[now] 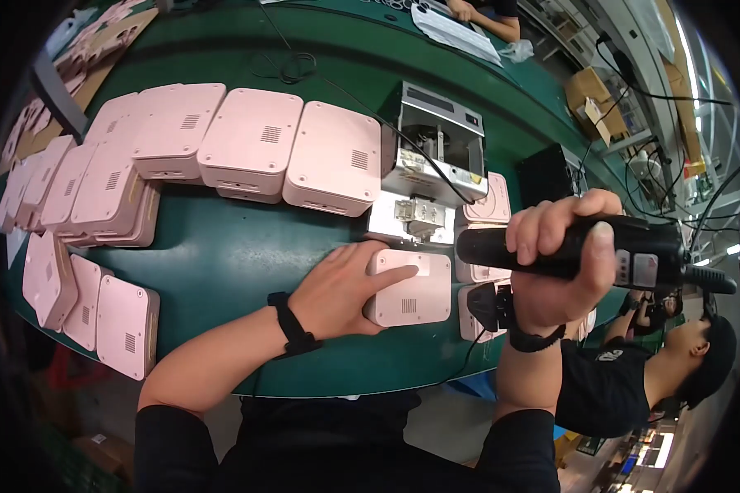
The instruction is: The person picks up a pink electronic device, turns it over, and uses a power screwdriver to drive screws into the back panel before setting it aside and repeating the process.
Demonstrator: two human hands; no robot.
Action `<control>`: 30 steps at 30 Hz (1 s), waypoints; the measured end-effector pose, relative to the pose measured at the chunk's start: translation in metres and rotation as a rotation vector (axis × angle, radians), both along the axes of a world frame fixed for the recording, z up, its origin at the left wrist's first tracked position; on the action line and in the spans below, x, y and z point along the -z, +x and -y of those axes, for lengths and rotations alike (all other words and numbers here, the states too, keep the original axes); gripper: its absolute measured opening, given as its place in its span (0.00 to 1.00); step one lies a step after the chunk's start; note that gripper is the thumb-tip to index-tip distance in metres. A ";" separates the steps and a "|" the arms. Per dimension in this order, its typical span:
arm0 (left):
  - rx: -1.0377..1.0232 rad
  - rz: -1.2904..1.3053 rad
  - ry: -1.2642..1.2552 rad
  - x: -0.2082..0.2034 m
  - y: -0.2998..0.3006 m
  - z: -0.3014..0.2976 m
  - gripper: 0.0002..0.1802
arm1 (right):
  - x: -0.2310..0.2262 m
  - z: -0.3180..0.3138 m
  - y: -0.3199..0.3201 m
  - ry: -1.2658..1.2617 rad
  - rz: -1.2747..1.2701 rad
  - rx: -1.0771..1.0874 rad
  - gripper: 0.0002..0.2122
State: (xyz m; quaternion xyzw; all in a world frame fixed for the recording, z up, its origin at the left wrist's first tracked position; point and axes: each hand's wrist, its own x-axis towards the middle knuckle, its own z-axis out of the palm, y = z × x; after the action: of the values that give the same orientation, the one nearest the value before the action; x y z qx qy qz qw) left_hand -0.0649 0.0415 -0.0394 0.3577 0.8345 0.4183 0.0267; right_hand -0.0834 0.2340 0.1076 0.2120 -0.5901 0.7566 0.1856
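Observation:
My left hand grips a pink plastic box near the table's front edge. The thumb lies along the near side, and the index finger stretches over the top by a small white label. Vent slots and corner holes show on the upper face. Raised to the right, my right hand has its fingers wrapped round a black electric screwdriver held nearly level. Its tip cannot be made out. Below the screwdriver, more pink housings are partly hidden by my hand and the tool.
Behind the box stand a metal block fixture and a silver-black machine. Stacked pink boxes curve round the back and left of the green table. A black cable crosses the machine. A person is at the right.

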 end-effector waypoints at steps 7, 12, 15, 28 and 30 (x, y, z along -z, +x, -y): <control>-0.001 -0.010 -0.027 0.006 0.010 0.004 0.49 | 0.012 0.014 -0.018 0.105 0.053 0.118 0.10; -0.002 -0.013 -0.031 0.005 0.008 0.002 0.48 | 0.016 0.009 -0.006 0.065 0.136 0.004 0.11; -0.005 -0.032 -0.026 0.007 0.007 0.002 0.48 | 0.017 0.013 0.004 0.042 0.117 -0.079 0.12; 0.001 -0.091 -0.002 0.012 0.006 0.002 0.46 | 0.038 0.034 0.004 0.082 0.120 -0.178 0.11; 0.009 -0.099 -0.003 0.013 0.006 0.001 0.46 | 0.039 0.034 0.005 0.090 0.120 -0.182 0.11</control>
State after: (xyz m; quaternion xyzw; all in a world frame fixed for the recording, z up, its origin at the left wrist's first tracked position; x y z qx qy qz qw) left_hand -0.0585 0.0404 -0.0519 0.3817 0.8337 0.3989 -0.0121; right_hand -0.0779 0.2004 0.0689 0.2269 -0.6117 0.7545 0.0708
